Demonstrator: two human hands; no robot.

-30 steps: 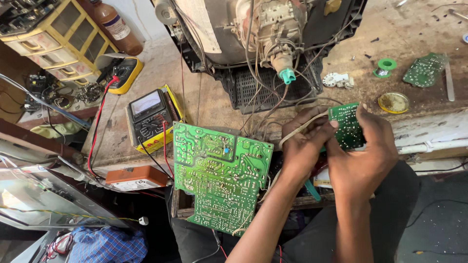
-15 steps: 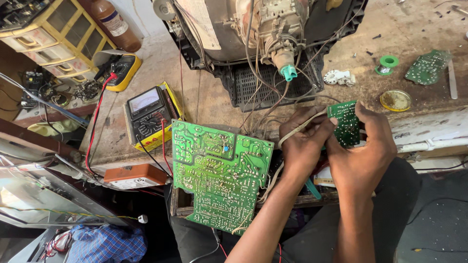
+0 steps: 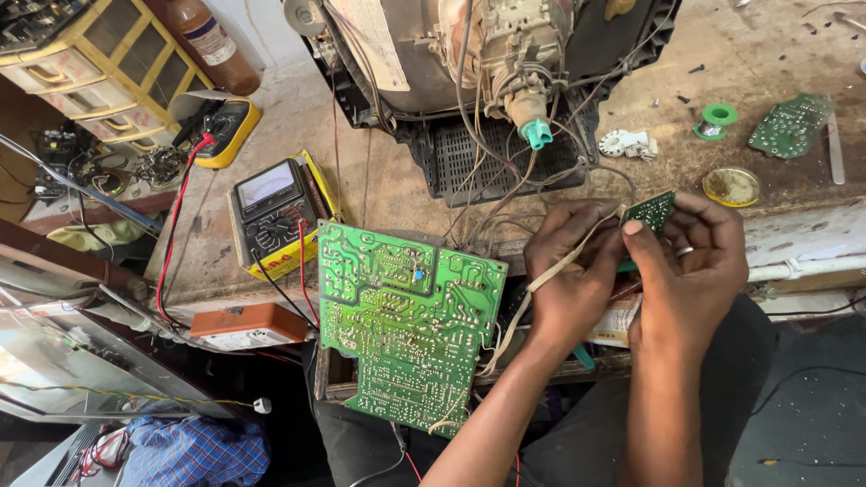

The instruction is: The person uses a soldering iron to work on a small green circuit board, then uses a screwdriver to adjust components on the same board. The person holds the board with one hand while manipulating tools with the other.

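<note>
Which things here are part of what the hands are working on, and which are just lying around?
In hand: left hand, right hand, small green circuit board, pale ribbon cable.

Lying about: large green circuit board, multimeter, solder spool, round tin, spare green board, brown bottle.

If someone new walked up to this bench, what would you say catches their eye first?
Most likely the large green circuit board, solder side up at the bench's front edge, left of the hands. Next, the left hand and right hand together holding a small green circuit board just right of it. Behind them sits an opened picture-tube television, wires trailing towards the boards, with a yellow-cased analogue meter to its left.
</note>
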